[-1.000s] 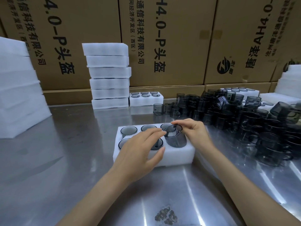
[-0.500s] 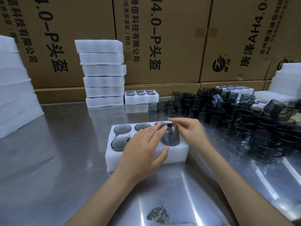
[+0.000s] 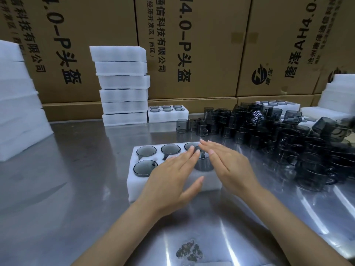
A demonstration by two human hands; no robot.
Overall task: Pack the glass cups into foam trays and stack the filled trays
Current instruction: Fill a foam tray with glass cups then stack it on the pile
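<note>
Head camera looks down on my two forearms, which reach forward over the shiny steel table [image 3: 80,189]. Nearest to me on the steel is a small dark stain [image 3: 189,251].

My left hand [image 3: 172,179] is flat, fingers straight and together, and it lies over the front middle part of the white foam tray with six round pockets [image 3: 172,191]. My right hand [image 3: 228,166] is flat too, fingers straight, tilted over the front right corner. Neither hand grips anything; both are wide.

Between my fingertips stands the smoky grey glass cup [image 3: 203,164], in the front right pocket. It sits higher than the others, so I judge it is not fully down. The pocket under my left palm is hidden, and I cannot tell what is in it. Four other grey cups are seated: one at front left [image 3: 143,168] and three in the back row [image 3: 171,149].

For doing this step well, I should press straight down with flat fingers on the rim, evenly, not on one side, because glass can tip or jam in foam. The handle must meet its slot first. The left hand should keep the tray from sliding.

Farther right lies a big heap of loose grey cups [image 3: 288,143]. Behind stands a stack of white foam trays [image 3: 123,87], just beside it one filled tray [image 3: 168,113], then brown cardboard boxes [image 3: 192,45].
</note>
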